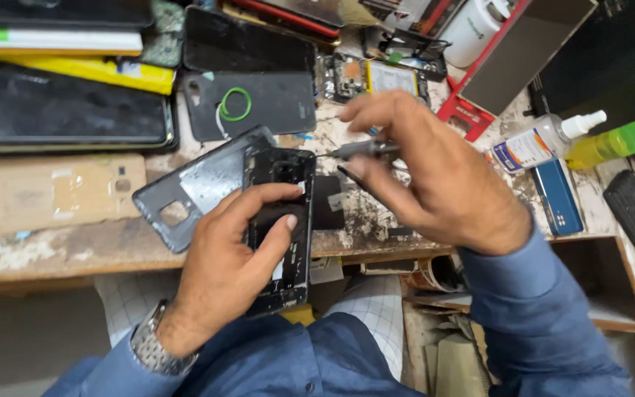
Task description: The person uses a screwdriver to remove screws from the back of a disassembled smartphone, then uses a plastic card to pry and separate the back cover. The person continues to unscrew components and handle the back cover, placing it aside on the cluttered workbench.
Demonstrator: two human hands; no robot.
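grey back cover (192, 187), green ring (234, 104), white spray bottle (542, 142), blue box (558, 196) on worn bench (60, 246)

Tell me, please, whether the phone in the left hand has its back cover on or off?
Off: the phone shows its bare dark insides, and a grey back cover lies beside it on the bench.

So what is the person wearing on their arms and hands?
Both arms have dark blue shirt sleeves, with cuffs ending at the wrists. The left hand has a silver metal-link watch around its wrist. The right hand is bare, with no gloves or rings in view.
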